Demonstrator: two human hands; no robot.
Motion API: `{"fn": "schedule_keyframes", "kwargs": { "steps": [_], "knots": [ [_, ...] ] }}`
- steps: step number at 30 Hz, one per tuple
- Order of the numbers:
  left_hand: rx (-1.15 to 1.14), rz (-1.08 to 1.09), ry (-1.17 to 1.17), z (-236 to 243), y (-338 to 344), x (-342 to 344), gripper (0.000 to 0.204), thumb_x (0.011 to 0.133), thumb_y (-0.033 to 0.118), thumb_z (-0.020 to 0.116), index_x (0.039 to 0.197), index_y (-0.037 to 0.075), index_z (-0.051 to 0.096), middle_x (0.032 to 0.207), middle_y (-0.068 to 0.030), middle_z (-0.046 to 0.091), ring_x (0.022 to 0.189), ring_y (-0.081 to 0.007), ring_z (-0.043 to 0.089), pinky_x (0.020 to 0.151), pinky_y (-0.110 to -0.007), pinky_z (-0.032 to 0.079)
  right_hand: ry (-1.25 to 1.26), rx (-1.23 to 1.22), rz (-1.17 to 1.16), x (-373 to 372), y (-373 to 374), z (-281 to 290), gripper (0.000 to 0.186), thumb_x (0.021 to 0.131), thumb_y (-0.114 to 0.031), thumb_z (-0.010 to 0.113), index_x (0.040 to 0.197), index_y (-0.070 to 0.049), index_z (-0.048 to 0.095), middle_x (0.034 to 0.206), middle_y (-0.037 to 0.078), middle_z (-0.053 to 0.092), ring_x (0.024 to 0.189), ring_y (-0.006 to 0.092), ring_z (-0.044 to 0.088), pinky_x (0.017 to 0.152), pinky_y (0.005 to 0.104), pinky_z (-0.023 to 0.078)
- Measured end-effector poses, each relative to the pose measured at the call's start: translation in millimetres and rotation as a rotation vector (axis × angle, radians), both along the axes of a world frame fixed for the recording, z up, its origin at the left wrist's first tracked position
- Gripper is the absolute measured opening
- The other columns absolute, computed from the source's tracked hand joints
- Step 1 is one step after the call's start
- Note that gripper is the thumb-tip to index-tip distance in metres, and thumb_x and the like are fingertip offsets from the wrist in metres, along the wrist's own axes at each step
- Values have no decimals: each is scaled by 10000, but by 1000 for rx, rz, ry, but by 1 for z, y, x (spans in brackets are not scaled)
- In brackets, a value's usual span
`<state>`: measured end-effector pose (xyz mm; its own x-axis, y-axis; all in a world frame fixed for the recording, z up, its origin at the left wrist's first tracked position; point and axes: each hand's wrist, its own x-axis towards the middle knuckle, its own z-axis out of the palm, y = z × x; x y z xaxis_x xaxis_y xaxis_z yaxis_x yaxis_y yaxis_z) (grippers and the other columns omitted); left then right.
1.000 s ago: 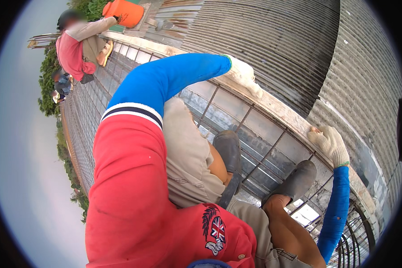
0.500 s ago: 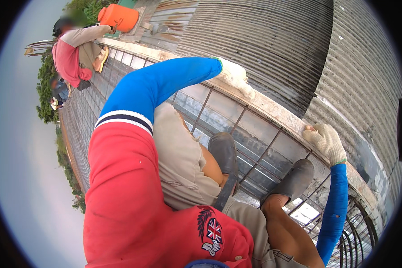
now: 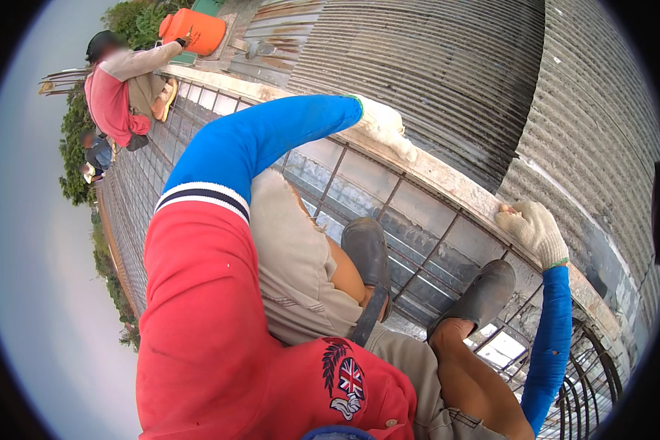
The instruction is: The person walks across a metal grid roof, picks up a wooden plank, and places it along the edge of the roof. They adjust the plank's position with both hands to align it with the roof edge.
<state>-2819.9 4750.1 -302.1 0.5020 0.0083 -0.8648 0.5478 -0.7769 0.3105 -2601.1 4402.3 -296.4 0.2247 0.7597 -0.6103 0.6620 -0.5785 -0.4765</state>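
My left hand [image 3: 381, 126], in a whitish knit glove with a green-trimmed cuff, lies bent over the long pale board [image 3: 462, 187] along the edge of the steel mesh. Its fingers curl down on the board, partly hidden. Farther right along the same board, my right hand [image 3: 537, 230] is closed on its edge in a similar glove, with a bare fingertip showing. Below both hands runs the rebar mesh [image 3: 418, 273] over shiny metal decking. My feet, in dark rubber clogs [image 3: 484, 295], stand on it near the board.
Corrugated roofing [image 3: 425, 81] lies beyond the board. At the far left, a person in red [image 3: 110, 103] sits on the mesh and reaches toward an orange drum [image 3: 202, 31]; other people are behind. Curved rebar [image 3: 587, 374] stands by my right arm.
The seated person's arm and head have shifted slightly near the orange drum. Both my hands stay at the same places on the board.
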Motion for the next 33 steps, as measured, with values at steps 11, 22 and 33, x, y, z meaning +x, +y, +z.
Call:
{"fn": "schedule_keyframes", "kwargs": {
  "steps": [11, 22, 33],
  "knots": [
    [-5, -13, -9, 4, 0, -1, 778, 875, 736, 732, 1237, 52, 812, 1229, -205, 789, 1148, -362, 722, 1003, -468, 531, 9, -9, 7, 1, 0, 0, 700, 949, -616, 618, 865, 65, 753, 790, 325, 674, 828, 477, 720, 780, 544, 528],
    [-9, -9, -15, -2, 2, -2, 772, 873, 733, 739, 1230, 53, 816, 1211, -198, 795, 1126, -353, 726, 989, -464, 534, 28, -11, -4, 0, 1, 3, 706, 941, -619, 630, 891, 75, 755, 799, 327, 676, 828, 471, 723, 771, 539, 525],
    [-11, -6, 3, -4, 3, -1, 759, 868, 729, 755, 1213, 57, 823, 1204, -187, 798, 1114, -338, 723, 983, -461, 533, 26, 30, -8, 0, -1, 0, 702, 939, -622, 632, 880, 68, 751, 798, 323, 678, 828, 466, 728, 773, 532, 531]
  ]
}}
